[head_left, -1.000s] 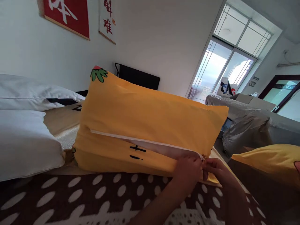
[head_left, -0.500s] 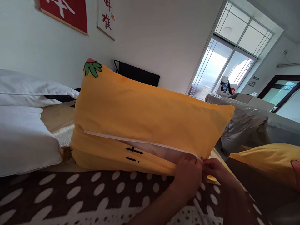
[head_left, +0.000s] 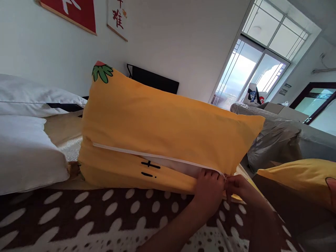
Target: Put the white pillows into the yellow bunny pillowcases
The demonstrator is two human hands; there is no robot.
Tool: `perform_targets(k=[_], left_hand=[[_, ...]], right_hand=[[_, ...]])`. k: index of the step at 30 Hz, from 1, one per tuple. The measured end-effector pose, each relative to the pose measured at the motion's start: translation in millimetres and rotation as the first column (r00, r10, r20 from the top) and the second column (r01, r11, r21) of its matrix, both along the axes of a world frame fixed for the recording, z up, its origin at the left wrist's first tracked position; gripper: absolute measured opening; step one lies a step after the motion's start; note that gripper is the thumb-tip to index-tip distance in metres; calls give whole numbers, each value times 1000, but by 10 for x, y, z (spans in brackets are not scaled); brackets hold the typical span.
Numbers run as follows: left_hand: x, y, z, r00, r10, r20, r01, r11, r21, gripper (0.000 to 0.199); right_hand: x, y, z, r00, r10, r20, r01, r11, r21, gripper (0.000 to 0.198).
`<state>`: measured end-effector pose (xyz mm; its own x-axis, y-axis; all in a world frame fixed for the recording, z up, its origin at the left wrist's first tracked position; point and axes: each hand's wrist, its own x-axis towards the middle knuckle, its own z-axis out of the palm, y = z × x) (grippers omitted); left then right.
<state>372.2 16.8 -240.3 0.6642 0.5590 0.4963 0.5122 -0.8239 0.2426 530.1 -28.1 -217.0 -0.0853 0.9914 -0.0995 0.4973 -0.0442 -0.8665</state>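
An orange pillowcase (head_left: 162, 119), filled out and propped on its side, has a green leaf print at its upper left corner. A white zipper (head_left: 118, 150) runs along its lower front. Toward the right the zipper gapes, and a pale inner pillow (head_left: 181, 168) shows through. My left hand (head_left: 210, 190) is closed on the fabric at the gap's right end, fingers curled over the edge. Right beside it, my right hand (head_left: 240, 185) pinches at the zipper's right end. The small part between those fingertips is mostly hidden.
Underneath lies a brown blanket (head_left: 110, 210) with white spots. White pillows (head_left: 28, 154) are at the left. At the right are a yellow cushion (head_left: 301, 178) and a plastic-wrapped piece of furniture (head_left: 275, 136). A black panel (head_left: 157, 79) stands behind.
The view has shifted slightly. My left hand's fingers have changed their curl at the opening's edge. Both hands stay at the zipper's right end, and the gap looks much the same.
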Motion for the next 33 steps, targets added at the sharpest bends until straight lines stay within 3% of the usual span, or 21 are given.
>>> perform_targets(k=[5,12,19,25,33], left_hand=[[26,9,-65,1000,7,25,-9,998,65,14],[5,-2,-49,996,-55,70,48,995,93,16],[-18,-54,70,996,-86,-1,86,996,-10,16],[-62,-99,130,996,-92,6,92,996,-18,19],[-63,-178,170,998,54,-24,-55,997,-48,19]], right_hand=[[-22,13,20,1000,4,11,-4,1000,5,14],[-74,-14,61,1000,-14,-4,14,1000,-6,23],[-36,-14,72,999,-30,-27,30,1000,8,37],[38,34,-56,974,-66,-215,74,997,30,45],[-107,130,-84,947,-169,-271,178,984,7,47]])
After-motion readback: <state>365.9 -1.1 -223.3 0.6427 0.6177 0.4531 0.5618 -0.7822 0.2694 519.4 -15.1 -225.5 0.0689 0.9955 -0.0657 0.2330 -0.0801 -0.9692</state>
